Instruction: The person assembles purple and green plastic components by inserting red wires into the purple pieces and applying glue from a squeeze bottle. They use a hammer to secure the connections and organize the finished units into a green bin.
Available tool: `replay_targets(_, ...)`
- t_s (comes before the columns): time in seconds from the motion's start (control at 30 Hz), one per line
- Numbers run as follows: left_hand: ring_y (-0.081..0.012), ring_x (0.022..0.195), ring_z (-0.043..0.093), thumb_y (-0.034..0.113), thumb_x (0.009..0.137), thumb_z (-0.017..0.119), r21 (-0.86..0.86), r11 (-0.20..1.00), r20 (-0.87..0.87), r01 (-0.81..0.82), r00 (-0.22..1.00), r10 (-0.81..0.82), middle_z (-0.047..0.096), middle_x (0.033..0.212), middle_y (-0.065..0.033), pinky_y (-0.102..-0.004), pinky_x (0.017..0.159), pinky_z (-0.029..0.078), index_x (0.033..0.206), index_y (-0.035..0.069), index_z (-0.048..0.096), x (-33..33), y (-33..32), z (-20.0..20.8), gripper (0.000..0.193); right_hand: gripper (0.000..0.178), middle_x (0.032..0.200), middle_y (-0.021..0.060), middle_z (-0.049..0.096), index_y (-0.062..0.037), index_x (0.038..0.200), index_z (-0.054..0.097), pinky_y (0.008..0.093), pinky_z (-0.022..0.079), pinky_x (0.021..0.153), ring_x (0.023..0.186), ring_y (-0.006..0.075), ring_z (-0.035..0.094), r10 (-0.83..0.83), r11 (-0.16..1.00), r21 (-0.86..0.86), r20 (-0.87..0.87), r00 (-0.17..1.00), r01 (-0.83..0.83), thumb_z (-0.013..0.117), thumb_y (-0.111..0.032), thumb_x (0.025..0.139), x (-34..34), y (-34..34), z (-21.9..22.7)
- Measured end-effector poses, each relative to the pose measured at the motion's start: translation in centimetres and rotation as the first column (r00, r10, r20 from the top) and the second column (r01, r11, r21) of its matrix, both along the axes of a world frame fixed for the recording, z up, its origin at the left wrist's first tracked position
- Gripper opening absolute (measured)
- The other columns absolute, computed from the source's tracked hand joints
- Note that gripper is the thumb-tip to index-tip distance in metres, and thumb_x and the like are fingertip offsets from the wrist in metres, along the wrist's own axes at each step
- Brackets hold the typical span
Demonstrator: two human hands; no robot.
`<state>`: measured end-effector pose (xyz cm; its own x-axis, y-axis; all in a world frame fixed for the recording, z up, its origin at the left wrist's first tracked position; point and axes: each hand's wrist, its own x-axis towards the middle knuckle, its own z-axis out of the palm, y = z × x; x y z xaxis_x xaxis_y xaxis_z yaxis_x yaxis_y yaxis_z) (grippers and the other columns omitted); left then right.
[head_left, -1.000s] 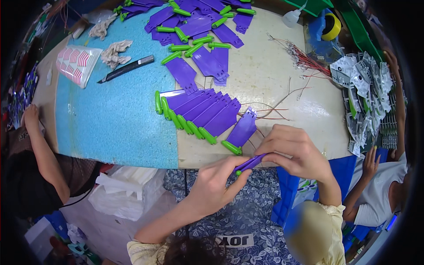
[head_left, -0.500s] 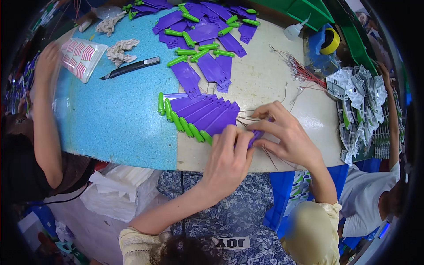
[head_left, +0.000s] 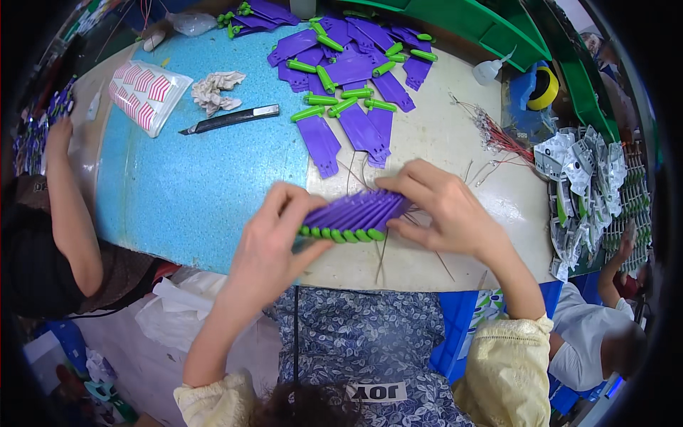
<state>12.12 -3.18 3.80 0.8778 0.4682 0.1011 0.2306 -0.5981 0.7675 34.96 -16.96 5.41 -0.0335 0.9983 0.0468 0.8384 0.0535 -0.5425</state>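
Nearest me, my left hand (head_left: 274, 238) and right hand (head_left: 445, 213) press a stack (head_left: 353, 217) of purple plastic blades with green ends between them, at the near edge of the table (head_left: 455, 153). Both hands are closed on it — left fingers curled over the green-end side, right fingers spread along the blade tips. The stack lies fanned, low over the table, where the blue mat (head_left: 192, 192) meets bare board.

I judge the stack light and stiff, each piece smooth, so the fan could slide apart; grip should be from both ends at once, squeezing inward. Thin wires (head_left: 380, 256) lie loose under and beside it and may snag.

Room: the near edge is just below my hands, so little margin there. Left, the mat is open as far as a knife (head_left: 231, 119) and a striped packet (head_left: 146, 92). Beyond lie loose blades (head_left: 352, 78); far right, foil packets (head_left: 580, 178). Another person's arm (head_left: 67, 206) rests at the left edge, well apart.
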Motion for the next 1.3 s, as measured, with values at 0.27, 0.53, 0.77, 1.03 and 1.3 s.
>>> replay_targets(0.27, -0.0336, 0.1, 0.065, 0.007, 0.069, 0.081, 0.122, 0.99, 0.106, 0.066, 0.991, -0.079, 0.066, 0.114, -0.0187, -0.0391, 0.084, 0.054, 0.119, -0.005, 0.06, -1.1, -1.2, -1.8, 0.056, 0.065, 0.097, 0.0118, 0.061, -0.0009, 0.126, 0.056, 0.0403, 0.048, 0.082, 0.089, 0.0306, 0.059, 0.122, 0.986, 0.117, -0.05, 0.991, -0.115, 0.078, -0.014, 0.067, -1.6, 0.7, -0.4)
replay_targets(0.53, -0.0301, 0.09, 0.071, 0.005, 0.064, 0.083, 0.065, 0.998, 0.231, 0.026, 0.972, -0.041, 0.072, 0.101, -0.018, -0.035, 0.079, 0.056, 0.11, -0.007, 0.067, -1.1, -1.4, -2.9, 0.05, 0.059, 0.101, 0.0112, 0.068, -0.0041, 0.125, 0.06, 0.0432, 0.051, 0.08, 0.089, 0.0308, 0.06, 0.289, 0.951, -0.04, -0.231, 0.929, -0.306, 0.075, -0.009, 0.068, -0.9, 2.4, -0.7)
replay_targets(0.77, -0.0266, 0.09, 0.071, 0.007, 0.068, 0.084, -0.099, 0.987, 0.134, 0.123, 0.985, -0.109, 0.071, 0.102, -0.0163, -0.0342, 0.079, 0.055, 0.117, 0.0, 0.067, 2.5, 0.0, -0.7, 0.052, 0.06, 0.105, 0.0121, 0.07, -0.0037, 0.122, 0.064, 0.0414, 0.051, 0.086, 0.091, 0.0322, 0.062, 0.043, 0.994, -0.082, -0.37, 0.928, -0.079, 0.078, -0.003, 0.063, 1.4, 0.7, 0.5)
replay_targets(1.03, -0.0295, 0.103, 0.067, -0.005, 0.075, 0.063, -0.225, 0.941, 0.102, 0.252, 0.967, -0.235, 0.066, 0.116, -0.0185, -0.036, 0.091, 0.051, 0.13, 0.0, 0.057, 5.1, 0.4, -2.0, 0.056, 0.05, 0.096, 0.0151, 0.068, -0.0009, 0.118, 0.065, 0.0404, 0.05, 0.086, 0.096, 0.0337, 0.061, -0.15, 0.988, 0.012, -0.211, 0.966, 0.156, 0.076, -0.005, 0.07, 2.8, -2.2, 0.5)
replay_targets(1.3, -0.0312, 0.107, 0.065, -0.009, 0.074, 0.054, -0.232, 0.954, 0.132, 0.19, 0.978, -0.163, 0.065, 0.117, -0.0184, -0.0378, 0.095, 0.049, 0.129, -0.001, 0.057, 5.1, 0.1, -2.0, 0.056, 0.021, 0.089, 0.0141, 0.067, 0.0003, 0.101, 0.067, 0.0391, 0.047, 0.081, 0.087, 0.0293, 0.059, -0.239, 0.963, 0.08, -0.196, 0.951, 0.259, 0.068, -0.003, 0.08, 2.4, 0.2, -1.0)
